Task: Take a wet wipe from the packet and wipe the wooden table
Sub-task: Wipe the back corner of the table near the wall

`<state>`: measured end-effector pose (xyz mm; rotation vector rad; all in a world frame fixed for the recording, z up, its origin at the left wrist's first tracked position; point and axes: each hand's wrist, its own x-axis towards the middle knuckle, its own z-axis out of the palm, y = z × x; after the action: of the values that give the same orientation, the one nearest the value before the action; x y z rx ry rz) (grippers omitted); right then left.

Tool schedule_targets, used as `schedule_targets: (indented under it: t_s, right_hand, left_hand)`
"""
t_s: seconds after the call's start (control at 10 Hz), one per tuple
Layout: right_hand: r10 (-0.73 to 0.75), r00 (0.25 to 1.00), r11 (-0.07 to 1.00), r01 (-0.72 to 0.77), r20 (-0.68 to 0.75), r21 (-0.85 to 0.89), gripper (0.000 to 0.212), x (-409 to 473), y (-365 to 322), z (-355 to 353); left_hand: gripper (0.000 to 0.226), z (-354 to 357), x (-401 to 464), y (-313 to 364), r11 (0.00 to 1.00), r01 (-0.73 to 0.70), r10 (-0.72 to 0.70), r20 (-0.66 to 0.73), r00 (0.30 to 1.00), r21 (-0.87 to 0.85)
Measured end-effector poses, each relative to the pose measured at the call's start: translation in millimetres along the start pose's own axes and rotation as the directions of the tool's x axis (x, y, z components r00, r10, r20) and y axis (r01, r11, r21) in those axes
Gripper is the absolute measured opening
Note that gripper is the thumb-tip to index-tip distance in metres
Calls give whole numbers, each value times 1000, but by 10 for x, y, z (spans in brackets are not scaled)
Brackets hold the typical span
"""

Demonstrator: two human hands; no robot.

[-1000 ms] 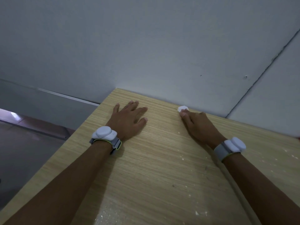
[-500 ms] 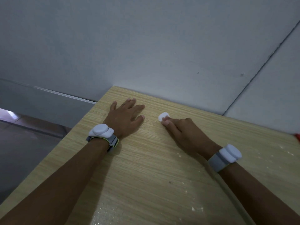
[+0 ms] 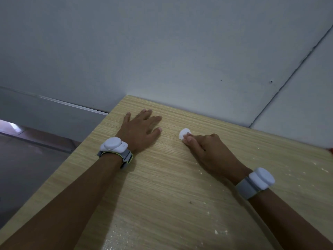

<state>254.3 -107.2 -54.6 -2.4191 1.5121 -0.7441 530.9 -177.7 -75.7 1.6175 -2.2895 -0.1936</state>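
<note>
Head view: no packet or other container in sight. Left hand [image 3: 139,129] flat on the wooden table [image 3: 162,186], palm down, fingers straight and slightly spread, holding nothing. Right hand [image 3: 207,148] with fingers curled, fingertips [image 3: 187,139] pressing a small bunched white wet wipe [image 3: 183,133] onto the tabletop, just beside the left thumb. Grey-strapped white wrist devices [image 3: 113,146] on both forearms. Pale crumbs and specks [image 3: 220,231] scattered over the near and right parts of the wood. Grey wall [image 3: 162,51] directly behind the table's far edge; floor visible at left.
</note>
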Motion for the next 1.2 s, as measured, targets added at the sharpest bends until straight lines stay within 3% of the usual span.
schedule_targets:
  t_s: [0.2,0.4,0.5,0.6,0.7,0.9,1.1,1.2]
  right_hand:
    - [74,993,996,-78,-93,-37,63,43,37,-90]
    - [115,993,990,-115,-1,-83,63,-128,108,-137]
    - [133,991,987,-134,-26,-88,46,-155,99,-221]
    - [192,974,975,-176,120,-132,47,-207,3,-123]
    - [143,969,990,-141,202,-25,56,-236,-117,-7]
    - [113,965,991,-126,238,37,51,64,-269,122]
    - [-49,984,987,22,170,161,54,58,-333,176]
    - [29,990,998,-35,140,43,63,46,-166,20]
  left_hand:
    - [60,-1,-5,7,1000,5,-5,-10,1000,-1]
    - [63,1,-14,8,1000,2,-2,-9,1000,0]
    - [61,-9,-13,13,1000,5,-5,0,1000,8]
    - [61,-17,-22,16,1000,8,-8,4,1000,-2]
    - [61,-11,-24,26,1000,9,-9,6,1000,-5]
    - [62,0,-12,24,1000,9,-9,10,1000,1]
    - [61,37,4,6,1000,-3,3,-15,1000,9]
    - [61,45,2,-8,1000,4,-4,-22,1000,-9]
